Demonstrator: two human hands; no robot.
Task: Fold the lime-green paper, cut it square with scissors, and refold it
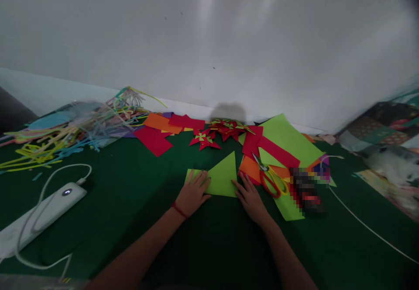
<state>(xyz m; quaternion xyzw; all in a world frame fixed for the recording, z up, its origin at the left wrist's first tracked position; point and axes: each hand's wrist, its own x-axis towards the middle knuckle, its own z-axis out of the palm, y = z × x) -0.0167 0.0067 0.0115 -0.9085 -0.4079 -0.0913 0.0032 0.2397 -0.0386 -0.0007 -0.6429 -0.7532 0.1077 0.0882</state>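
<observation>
Green felt covered the surface (124, 194), with a white power bank (49, 209) and its cable far left. Both grips lay released, fingers flat: the left hand (193, 194) pressed the folded lime paper (222, 176) at its left end, the right hand (250, 198) its lower right corner (scissors (270, 178) just beside). A pixelated object further right couldn't be identified.

Dim, underexposed scene; colours muted. Wall (229, 36) evenly grey with faint bright streaks near top. Soft round shadow (228, 112) at wall base. Paper strips (72, 128) at left smeared by blur. Edges bowed, corners darkened. Pixelated patch (306, 191) right of centre.
</observation>
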